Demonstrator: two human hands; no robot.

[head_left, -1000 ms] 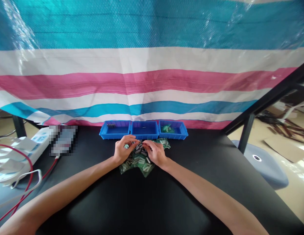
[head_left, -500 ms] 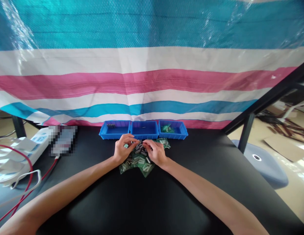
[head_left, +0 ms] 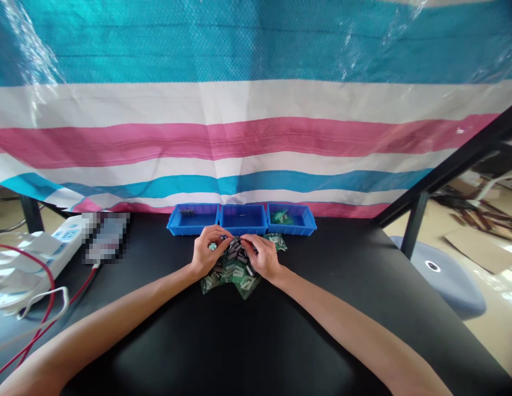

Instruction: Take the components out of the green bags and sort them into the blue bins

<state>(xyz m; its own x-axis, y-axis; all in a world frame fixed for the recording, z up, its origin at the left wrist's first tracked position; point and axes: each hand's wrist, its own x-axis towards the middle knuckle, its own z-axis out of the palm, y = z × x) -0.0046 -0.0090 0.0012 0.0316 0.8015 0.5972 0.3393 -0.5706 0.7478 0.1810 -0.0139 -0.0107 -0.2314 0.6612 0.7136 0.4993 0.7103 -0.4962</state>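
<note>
My left hand [head_left: 206, 252] is curled at the left side of a pile of small dark metal cylinders [head_left: 235, 250], thumb and fingertips drawn together. What it pinches is too small to name. On the other side, my right hand [head_left: 263, 256] bends its fingers down to the same pile, their tips partly hidden among the pieces. Under and in front of the pile lie green-tinted plastic bags [head_left: 244, 281] with more small metal parts. Another such bag [head_left: 276, 240] sits just behind my right hand.
Behind the hands stand three blue bins: the left bin [head_left: 194, 230] with several small metal pieces, the middle bin [head_left: 243, 228] with one small piece, the right bin [head_left: 297, 226] with green bags. A power strip [head_left: 53, 253] and red cable [head_left: 83, 286] lie left. A striped sheet [head_left: 248, 137] hangs behind.
Both hands stay almost in place over the pile. The fingertips have shifted slightly, those of my right hand a little upward.
</note>
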